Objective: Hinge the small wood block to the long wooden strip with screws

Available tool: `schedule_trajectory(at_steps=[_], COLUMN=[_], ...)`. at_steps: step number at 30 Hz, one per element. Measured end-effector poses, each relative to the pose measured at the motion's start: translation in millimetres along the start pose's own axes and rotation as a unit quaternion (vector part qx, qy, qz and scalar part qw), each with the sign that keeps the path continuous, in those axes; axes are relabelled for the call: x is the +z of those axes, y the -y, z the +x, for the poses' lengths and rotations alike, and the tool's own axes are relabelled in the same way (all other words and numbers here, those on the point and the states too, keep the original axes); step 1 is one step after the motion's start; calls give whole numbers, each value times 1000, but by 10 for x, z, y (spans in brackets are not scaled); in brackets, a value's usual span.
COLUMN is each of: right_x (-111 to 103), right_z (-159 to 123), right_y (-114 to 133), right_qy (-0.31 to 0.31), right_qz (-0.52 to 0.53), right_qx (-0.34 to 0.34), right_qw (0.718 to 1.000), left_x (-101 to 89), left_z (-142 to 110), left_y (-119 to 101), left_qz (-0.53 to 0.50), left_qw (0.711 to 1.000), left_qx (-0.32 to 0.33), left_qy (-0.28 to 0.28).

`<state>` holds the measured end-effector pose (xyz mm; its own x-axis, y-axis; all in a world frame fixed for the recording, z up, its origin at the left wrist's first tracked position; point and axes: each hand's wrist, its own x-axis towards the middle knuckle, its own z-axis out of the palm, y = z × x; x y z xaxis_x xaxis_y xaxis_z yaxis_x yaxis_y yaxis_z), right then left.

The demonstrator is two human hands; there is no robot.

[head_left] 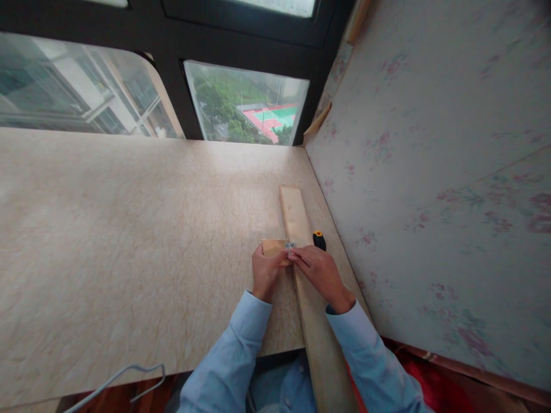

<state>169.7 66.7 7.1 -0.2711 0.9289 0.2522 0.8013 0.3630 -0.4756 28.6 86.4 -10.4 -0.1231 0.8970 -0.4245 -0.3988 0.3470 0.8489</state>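
A long pale wooden plank (297, 221) lies on the marble-patterned counter (129, 229), running from the near edge toward the window. A short wooden block (273, 247) butts against its left side. A small metal bracket (290, 245) sits over the joint. My left hand (266, 272) is closed on the block, holding it against the plank. My right hand (318, 271) rests on the plank with its fingertips pinched at the bracket. What the fingertips hold is too small to make out.
A black and orange tool handle (319, 239) lies just right of the plank, by the floral-papered wall (430, 172). Dark-framed windows (245, 103) run along the counter's far edge. A white wire hanger (129, 381) shows below the near edge at left.
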Motion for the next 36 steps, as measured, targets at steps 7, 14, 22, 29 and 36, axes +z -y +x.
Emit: schedule_trajectory(at_steps=[7,14,22,29,36], right_x=[-34,-271,-179,-184,-512], right_z=[-13,-173,-310,-216,-267], right_y=[50,-123,-514,-467,-380], right_qy=[11,-83,-11,-37,-136], right_qz=[9,36,69,111,230], right_qx=[22,126,296,320,330], right_qw=[1000,988,953,940,905], left_x=[-1,8,26,11,3], left_z=[-10,-10,-18,-1,-9], left_y=[3,47,30,43,32], left_qz=[-2,-18,-24,-21,-36], left_qw=[1000,1000,1000,1000,999], left_qx=[12,4,-14,-17,-17], left_qy=[4,5,-6,5,12])
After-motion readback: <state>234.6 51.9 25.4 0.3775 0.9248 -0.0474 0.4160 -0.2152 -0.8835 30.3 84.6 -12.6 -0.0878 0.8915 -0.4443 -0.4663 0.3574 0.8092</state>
